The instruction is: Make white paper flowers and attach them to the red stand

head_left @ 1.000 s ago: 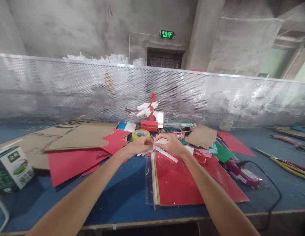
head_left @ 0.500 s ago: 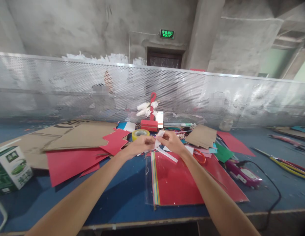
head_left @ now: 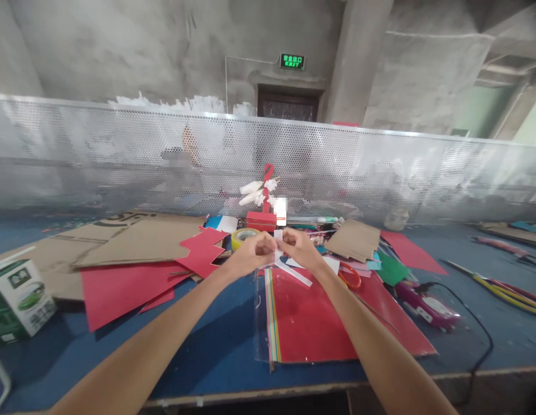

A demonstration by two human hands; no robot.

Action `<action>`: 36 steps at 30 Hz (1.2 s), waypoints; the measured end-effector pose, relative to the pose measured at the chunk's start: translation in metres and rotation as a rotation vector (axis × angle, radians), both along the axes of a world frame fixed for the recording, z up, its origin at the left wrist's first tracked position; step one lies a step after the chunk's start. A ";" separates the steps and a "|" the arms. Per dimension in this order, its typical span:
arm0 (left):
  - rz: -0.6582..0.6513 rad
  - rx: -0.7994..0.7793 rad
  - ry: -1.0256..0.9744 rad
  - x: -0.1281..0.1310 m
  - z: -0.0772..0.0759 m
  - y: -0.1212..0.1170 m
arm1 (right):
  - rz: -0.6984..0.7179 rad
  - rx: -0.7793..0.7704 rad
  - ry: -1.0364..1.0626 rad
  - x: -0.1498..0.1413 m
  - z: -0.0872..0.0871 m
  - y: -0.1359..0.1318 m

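Observation:
My left hand [head_left: 258,249] and my right hand [head_left: 299,246] meet in the middle, fingertips pinched on a narrow white paper strip [head_left: 278,234] whose top end sticks up between them. Another length of white paper strip [head_left: 296,273] slants down to the right below the fingers, over a pack of red paper [head_left: 320,317] in a clear sleeve; whether it joins the held piece is hidden. Just behind my left hand lies a roll of yellow tape [head_left: 241,237]. Farther back, a red paper stand with white flowers [head_left: 267,196] rises from a red box [head_left: 261,221].
Cardboard sheets [head_left: 138,242] and red paper [head_left: 129,288] spread over the left, near a green-and-white carton [head_left: 22,300]. To the right are a purple device [head_left: 427,308] with a black cable, yellow-handled pliers [head_left: 497,288] and a cardboard piece [head_left: 354,239]. A perforated metal screen [head_left: 164,155] stands behind.
The held strip has turned from slanting to nearly upright between my fingers. Both hands have shifted only slightly and still pinch it.

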State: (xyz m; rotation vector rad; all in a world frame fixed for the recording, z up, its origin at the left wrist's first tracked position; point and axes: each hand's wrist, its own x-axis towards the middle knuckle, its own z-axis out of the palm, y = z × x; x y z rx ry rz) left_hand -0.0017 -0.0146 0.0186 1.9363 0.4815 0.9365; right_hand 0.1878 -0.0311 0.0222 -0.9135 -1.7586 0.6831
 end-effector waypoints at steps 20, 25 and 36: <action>0.251 -0.187 -0.202 0.001 -0.003 0.006 | -0.027 -0.011 -0.060 -0.004 -0.004 0.000; 0.258 -0.278 -0.329 0.002 -0.004 0.007 | -0.057 0.099 -0.144 -0.013 -0.007 -0.005; 0.260 -0.243 -0.323 0.001 -0.004 0.008 | -0.153 0.215 -0.180 -0.014 -0.006 -0.005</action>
